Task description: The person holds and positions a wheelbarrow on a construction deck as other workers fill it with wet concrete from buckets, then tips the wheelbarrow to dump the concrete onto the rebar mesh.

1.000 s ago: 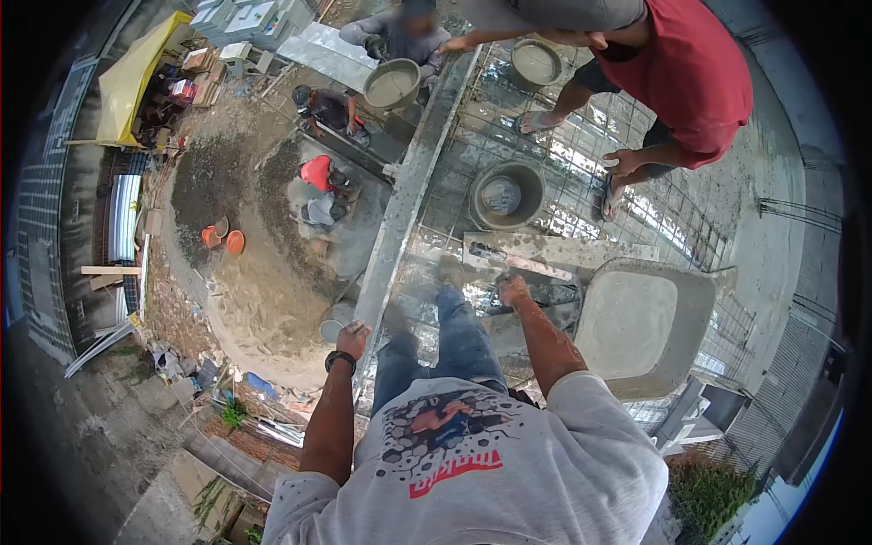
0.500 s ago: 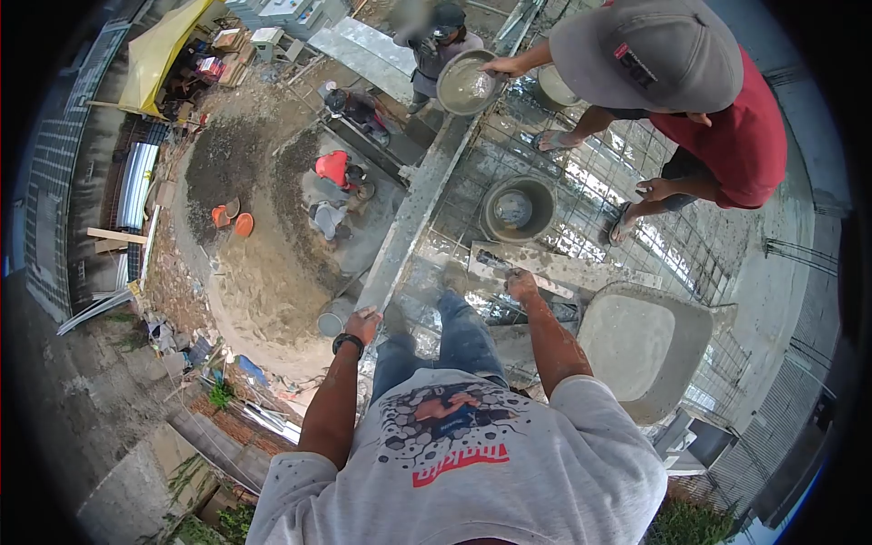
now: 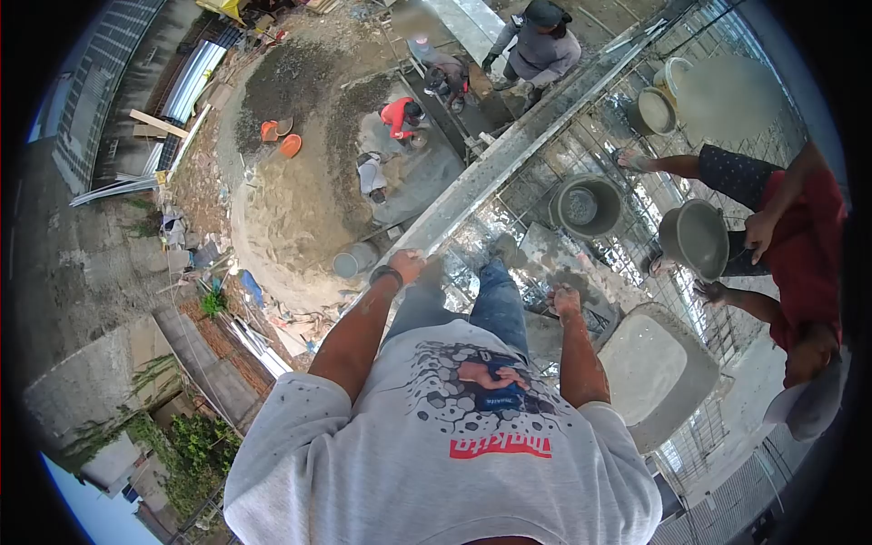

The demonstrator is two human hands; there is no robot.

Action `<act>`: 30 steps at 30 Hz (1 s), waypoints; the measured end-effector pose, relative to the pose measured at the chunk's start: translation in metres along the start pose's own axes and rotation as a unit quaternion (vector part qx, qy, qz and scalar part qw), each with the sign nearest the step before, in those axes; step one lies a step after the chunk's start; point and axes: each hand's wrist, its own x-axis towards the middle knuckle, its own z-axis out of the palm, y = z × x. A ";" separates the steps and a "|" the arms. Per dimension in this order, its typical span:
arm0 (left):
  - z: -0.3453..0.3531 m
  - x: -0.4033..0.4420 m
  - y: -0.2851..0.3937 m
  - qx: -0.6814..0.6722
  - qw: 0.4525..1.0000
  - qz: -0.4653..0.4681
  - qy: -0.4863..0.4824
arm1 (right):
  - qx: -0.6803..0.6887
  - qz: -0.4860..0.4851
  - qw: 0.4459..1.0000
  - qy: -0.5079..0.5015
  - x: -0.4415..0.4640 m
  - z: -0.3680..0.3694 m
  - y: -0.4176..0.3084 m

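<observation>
My left hand [image 3: 408, 265], with a dark watch at the wrist, is curled over the near edge of a long grey beam [image 3: 472, 195]. In front of my right side, my right hand [image 3: 565, 300] is closed. What it grips is too small and dark to make out against the wet cement [image 3: 586, 280] just beyond it. A large grey tub [image 3: 704, 386] of smooth mortar stands to the right of that hand. Further ahead is a round bucket [image 3: 620, 209] with some grey mix at its bottom.
At right, a co-worker in a red shirt [image 3: 813, 245] handles a tilted bucket [image 3: 704, 241]. Rebar mesh [image 3: 522, 195] lies around my feet. Left of the beam the ground drops to a sand pile [image 3: 291, 204], where several people work. A grey pail [image 3: 346, 264] stands below.
My view has turned, shifting the scene. The co-worker in red bends lower at right, the bucket now tilted near the mesh. The dark tool seen ahead of my right hand no longer shows clearly.
</observation>
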 end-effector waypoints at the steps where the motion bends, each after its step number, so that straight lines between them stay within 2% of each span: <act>1: -0.002 0.000 -0.011 0.023 1.000 0.017 0.001 | -0.008 -0.009 1.000 0.007 -0.003 0.005 0.006; 3: -0.003 0.001 -0.032 0.070 0.996 0.053 -0.001 | -0.021 -0.027 0.999 0.024 -0.009 0.011 0.019; 6: -0.002 0.007 -0.069 0.070 0.996 0.051 -0.020 | 0.060 -0.073 0.995 0.020 0.023 0.015 0.069; 8: -0.014 -0.002 -0.070 0.024 0.998 0.032 -0.045 | 0.019 -0.073 0.997 0.018 0.026 0.019 0.088; 9: -0.020 -0.004 -0.068 0.060 0.996 0.042 -0.046 | -0.081 -0.134 0.987 0.048 0.051 0.022 0.114; 10: -0.024 -0.004 -0.072 0.096 0.993 0.052 -0.046 | -0.120 -0.151 0.979 0.064 0.055 0.023 0.124; 11: -0.021 0.007 -0.093 0.051 0.995 0.064 -0.050 | -0.158 -0.168 0.970 0.081 0.057 0.024 0.132; 12: -0.029 0.000 -0.083 0.051 0.995 0.067 -0.054 | -0.132 -0.148 0.977 0.085 0.043 0.034 0.127; 13: -0.030 0.016 -0.098 0.104 0.988 0.091 -0.071 | -0.147 -0.171 0.969 0.101 0.045 0.038 0.132; 14: -0.036 0.014 -0.089 0.098 0.989 0.073 -0.086 | -0.161 -0.191 0.961 0.117 0.050 0.043 0.141; 16: -0.039 0.030 -0.096 0.105 0.987 0.089 -0.080 | -0.111 -0.157 0.971 0.141 0.022 0.055 0.129; 17: -0.037 0.047 -0.112 0.066 0.990 0.090 -0.088 | -0.144 -0.171 0.966 0.131 0.045 0.059 0.149; 18: -0.034 0.063 -0.123 0.029 0.991 0.089 -0.099 | -0.117 -0.132 0.976 0.129 0.028 0.060 0.140; 19: -0.036 0.071 -0.123 0.030 0.989 0.084 -0.115 | -0.194 -0.172 0.955 0.145 0.035 0.062 0.148; 21: -0.036 0.083 -0.111 0.026 0.989 0.065 -0.131 | -0.344 -0.241 0.885 0.200 0.051 0.068 0.170; 23: -0.043 0.068 -0.070 0.083 0.984 0.073 -0.136 | -0.292 -0.161 0.922 0.196 0.004 0.060 0.135; 24: -0.045 0.056 -0.048 0.110 0.982 0.074 -0.133 | -0.288 -0.154 0.925 0.193 -0.007 0.055 0.129; 26: -0.042 0.056 -0.034 0.080 0.981 0.115 -0.132 | -0.281 -0.143 0.932 0.180 -0.017 0.051 0.124; 27: -0.041 0.054 -0.029 0.065 0.980 0.134 -0.131 | -0.270 -0.161 0.936 0.160 -0.015 0.049 0.128; 30: -0.045 0.040 0.003 0.144 0.978 0.102 -0.110 | -0.265 -0.198 0.936 0.124 0.000 0.043 0.152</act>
